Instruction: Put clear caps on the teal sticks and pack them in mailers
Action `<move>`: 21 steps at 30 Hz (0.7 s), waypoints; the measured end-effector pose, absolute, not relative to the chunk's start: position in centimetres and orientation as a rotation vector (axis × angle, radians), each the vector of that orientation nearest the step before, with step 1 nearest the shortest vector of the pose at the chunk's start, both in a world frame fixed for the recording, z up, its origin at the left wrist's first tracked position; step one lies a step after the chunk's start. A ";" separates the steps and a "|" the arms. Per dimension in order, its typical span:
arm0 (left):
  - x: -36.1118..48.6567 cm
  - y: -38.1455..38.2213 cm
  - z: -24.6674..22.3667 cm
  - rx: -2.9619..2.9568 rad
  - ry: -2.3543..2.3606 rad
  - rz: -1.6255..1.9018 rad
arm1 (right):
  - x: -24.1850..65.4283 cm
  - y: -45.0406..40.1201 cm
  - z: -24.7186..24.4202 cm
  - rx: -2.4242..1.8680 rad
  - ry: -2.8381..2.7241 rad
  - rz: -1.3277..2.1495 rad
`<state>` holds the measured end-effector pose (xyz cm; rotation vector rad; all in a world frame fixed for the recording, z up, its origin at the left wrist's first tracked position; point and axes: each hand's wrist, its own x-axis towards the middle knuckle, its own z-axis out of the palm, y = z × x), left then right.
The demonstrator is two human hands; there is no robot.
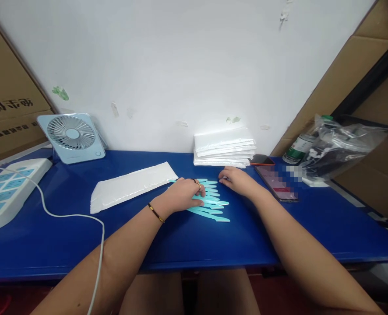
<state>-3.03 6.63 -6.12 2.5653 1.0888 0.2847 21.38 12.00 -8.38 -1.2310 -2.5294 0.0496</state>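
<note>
Several thin turquoise eyebrow razors (213,214) lie side by side in a fanned row on the blue table, their wider ends pointing right. My left hand (184,194) is over their left ends, thumb and fingers curled round some of them; the palm hides the rest. Just beyond the far right ends of the row, my right hand (235,179) has its fingers bent together near the tabletop. Whatever is between those fingertips, if anything, is too small to tell. A flat white padded packet (131,186) lies to the left of the razors.
Against the wall stands a stack of white packets (223,146). A phone (277,183), a bottle (299,148) and a clear plastic bag (338,144) are on the right. Leftward are a small fan (72,138) and a power strip (13,188); a white cable (72,215) crosses my left forearm.
</note>
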 end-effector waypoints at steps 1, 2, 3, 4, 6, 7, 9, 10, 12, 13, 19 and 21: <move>-2.9 6.6 -6.2 2.570 1.105 0.279 | 21.3 12.0 -8.4 -1.239 -2.537 0.017; -2.8 6.6 -6.3 2.562 1.120 0.282 | 21.3 12.0 -8.4 -1.240 -2.544 -0.007; -2.8 6.6 -6.4 2.544 1.132 0.290 | 21.2 12.0 -8.4 -1.242 -2.543 -0.022; -2.8 6.7 -6.4 2.521 1.139 0.297 | 21.1 12.0 -8.5 -1.245 -2.526 -0.026; -2.9 6.7 -6.4 2.472 1.140 0.309 | 21.0 11.9 -8.5 -1.267 -2.439 0.039; -3.0 6.8 -6.4 2.449 1.134 0.315 | 21.0 11.8 -8.5 -1.288 -2.368 0.119; -3.2 6.8 -6.3 2.401 1.132 0.353 | 21.1 11.6 -8.3 -1.333 -2.190 0.337; -3.4 6.9 -6.3 2.369 1.139 0.391 | 21.2 11.4 -8.0 -1.335 -2.101 0.456; -3.7 7.1 -6.3 2.272 1.153 0.484 | 21.4 11.1 -7.5 -1.289 -1.953 0.662; -3.8 7.2 -6.3 2.204 1.148 0.525 | 21.5 10.9 -7.2 -1.255 -1.898 0.742; -4.2 8.0 -6.3 1.851 1.122 0.635 | 21.9 10.0 -5.9 -1.139 -1.562 1.062; -4.2 8.1 -6.2 1.793 1.139 0.642 | 21.9 9.8 -5.7 -1.098 -1.498 1.154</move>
